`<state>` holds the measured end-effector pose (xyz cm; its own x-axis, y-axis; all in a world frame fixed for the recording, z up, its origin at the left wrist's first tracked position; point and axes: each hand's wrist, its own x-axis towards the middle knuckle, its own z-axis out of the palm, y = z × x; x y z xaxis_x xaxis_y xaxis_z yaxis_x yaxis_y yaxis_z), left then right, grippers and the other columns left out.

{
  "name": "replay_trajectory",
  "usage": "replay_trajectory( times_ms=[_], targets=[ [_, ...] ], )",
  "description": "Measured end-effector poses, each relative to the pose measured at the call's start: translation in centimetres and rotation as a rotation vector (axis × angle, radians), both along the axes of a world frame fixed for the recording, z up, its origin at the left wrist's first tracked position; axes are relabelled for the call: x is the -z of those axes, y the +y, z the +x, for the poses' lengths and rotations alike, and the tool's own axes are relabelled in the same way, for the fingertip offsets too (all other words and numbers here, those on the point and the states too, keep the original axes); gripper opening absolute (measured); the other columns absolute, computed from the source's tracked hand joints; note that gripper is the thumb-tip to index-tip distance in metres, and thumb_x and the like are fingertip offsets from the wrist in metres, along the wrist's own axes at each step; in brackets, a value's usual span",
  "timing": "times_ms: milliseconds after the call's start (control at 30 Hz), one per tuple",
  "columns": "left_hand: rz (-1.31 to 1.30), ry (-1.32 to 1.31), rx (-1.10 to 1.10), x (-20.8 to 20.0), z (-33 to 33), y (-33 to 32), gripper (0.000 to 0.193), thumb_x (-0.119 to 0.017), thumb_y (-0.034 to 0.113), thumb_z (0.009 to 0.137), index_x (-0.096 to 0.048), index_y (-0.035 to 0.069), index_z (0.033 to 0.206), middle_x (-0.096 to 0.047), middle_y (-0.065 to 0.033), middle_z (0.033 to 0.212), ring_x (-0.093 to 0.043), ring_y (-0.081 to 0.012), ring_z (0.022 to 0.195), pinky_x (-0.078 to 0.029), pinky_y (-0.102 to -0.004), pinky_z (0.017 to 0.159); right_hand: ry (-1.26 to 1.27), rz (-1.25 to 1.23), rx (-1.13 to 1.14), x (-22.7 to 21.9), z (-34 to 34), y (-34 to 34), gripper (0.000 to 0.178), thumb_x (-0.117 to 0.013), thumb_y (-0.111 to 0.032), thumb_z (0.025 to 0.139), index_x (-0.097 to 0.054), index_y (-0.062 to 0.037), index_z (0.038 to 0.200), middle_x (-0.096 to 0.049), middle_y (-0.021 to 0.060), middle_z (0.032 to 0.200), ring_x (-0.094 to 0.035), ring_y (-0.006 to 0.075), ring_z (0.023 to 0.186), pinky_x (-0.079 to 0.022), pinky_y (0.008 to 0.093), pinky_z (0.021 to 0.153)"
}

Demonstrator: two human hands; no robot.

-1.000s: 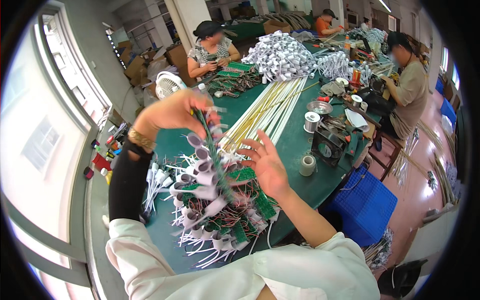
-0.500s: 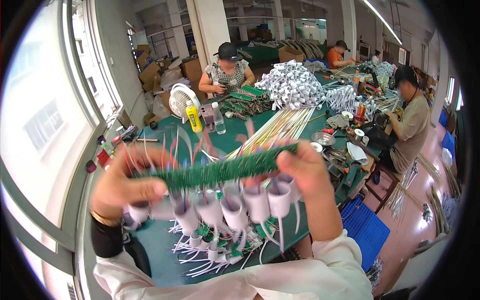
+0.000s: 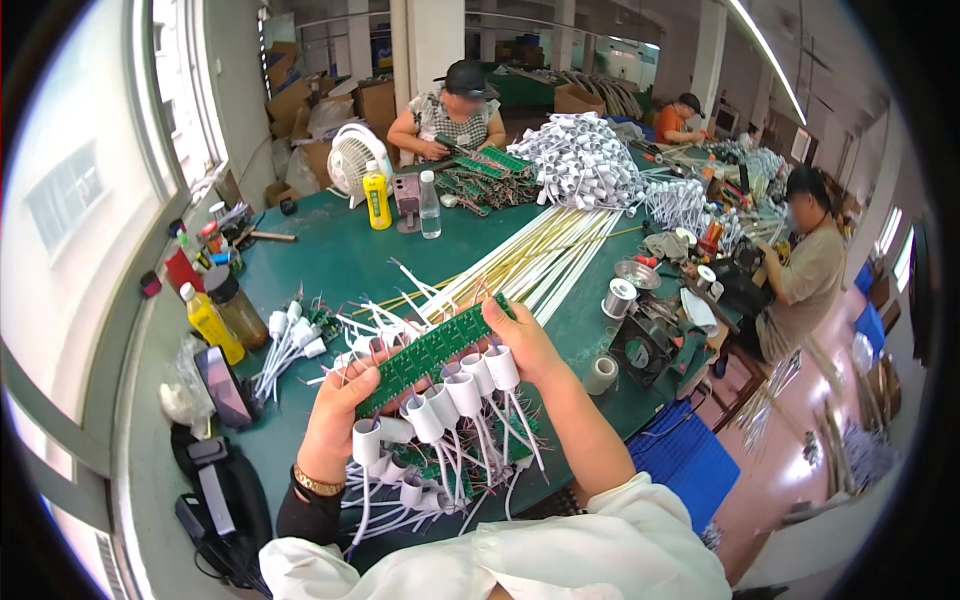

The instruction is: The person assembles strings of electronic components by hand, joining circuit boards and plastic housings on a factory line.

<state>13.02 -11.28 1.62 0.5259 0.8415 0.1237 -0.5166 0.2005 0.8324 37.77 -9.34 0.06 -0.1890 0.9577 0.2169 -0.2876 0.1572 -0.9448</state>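
A long green circuit board (image 3: 432, 352) slants upward to the right between my hands, just over the table. My left hand (image 3: 337, 410) grips its lower left end, the thumb on the board's face. At the upper right end, my right hand (image 3: 515, 335) pinches the board between thumb and fingers. White plastic cups (image 3: 463, 393) with white cables hang in a row along the board's near side, and thin coloured wires stick out past its far edge. Beneath it lies a heap of similar cups, cables and small green boards (image 3: 425, 485).
Long white and yellow strips (image 3: 545, 250) run toward a big pile of white cups (image 3: 580, 165). Bottles, a phone (image 3: 222, 385) and a cable bundle (image 3: 290, 345) lie left. A solder spool (image 3: 619, 297) and white roll (image 3: 600, 374) stand right. Co-workers sit around the green table (image 3: 330, 240).
Both hands have come down and nearer the heap with the board, which now tilts more steeply up to the right. The blur has gone and more of the table shows.
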Motion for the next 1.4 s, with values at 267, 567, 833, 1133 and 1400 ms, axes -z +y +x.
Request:
replay_trajectory(
  times_ms=[267, 567, 833, 1133, 1400],
  targets=[
    [0.117, 0.062, -0.06, -2.0, -1.7, -0.1, 0.051, -0.064, 0.02, 0.083, -0.05, -0.009, 0.121, -0.063, -0.0221, 0.104, -0.067, -0.0294, 0.089, -0.053, -0.03, 0.076, 0.086, 0.001, 0.113, -3.3, -2.6, -0.4, 0.048, -0.054, -0.044, 0.09, -0.058, 0.001, 0.107, -0.065, 0.0069, 0.088, -0.062, 0.0118, 0.076, -0.05, 0.0247, 0.067],
    [0.36, 0.028, -0.011, -1.3, -2.5, -0.3, 0.05, -0.059, 0.004, 0.085, -0.041, -0.008, 0.131, -0.061, -0.0158, 0.112, -0.06, -0.0199, 0.101, -0.044, -0.0326, 0.092, -0.3, 0.206, 0.251, -4.3, -3.8, -0.1, 0.034, -0.062, -0.031, 0.089, -0.061, 0.0007, 0.101, -0.064, 0.0029, 0.086, -0.058, 0.0076, 0.077, -0.046, 0.0217, 0.065],
    [0.283, 0.004, 0.008, -0.9, -2.5, 0.2, 0.04, -0.059, 0.002, 0.086, -0.048, -0.006, 0.124, -0.059, -0.0149, 0.116, -0.061, -0.0164, 0.096, -0.051, -0.0274, 0.079, -0.021, 0.195, 0.262, -4.7, -3.9, 0.1, 0.04, -0.058, -0.033, 0.091, -0.06, 0.0015, 0.111, -0.063, 0.0041, 0.083, -0.058, 0.0092, 0.071, -0.048, 0.0232, 0.062],
    [0.48, 0.328, -0.422, 0.9, -1.6, 3.6, 0.049, -0.058, -0.004, 0.082, -0.039, -0.001, 0.128, -0.059, -0.0124, 0.113, -0.056, -0.0151, 0.102, -0.045, -0.0283, 0.088, 0.221, 0.02, 0.133, -2.9, 2.5, 1.1, 0.049, -0.06, -0.033, 0.088, -0.053, 0.0058, 0.117, -0.065, 0.01, 0.082, -0.064, 0.0274, 0.087, -0.051, 0.0395, 0.076],
    [0.931, 0.759, -0.721, 0.7, -1.3, 2.5, 0.051, -0.058, -0.003, 0.082, -0.04, -0.001, 0.13, -0.058, -0.0165, 0.111, -0.056, -0.0242, 0.102, -0.041, -0.0321, 0.091, 0.729, 0.284, -0.086, -4.1, 4.2, -2.0, 0.056, -0.031, -0.053, 0.094, -0.034, -0.0177, 0.137, -0.064, 0.0188, 0.1, -0.058, 0.04, 0.106, -0.037, 0.0616, 0.093]
  ],
)
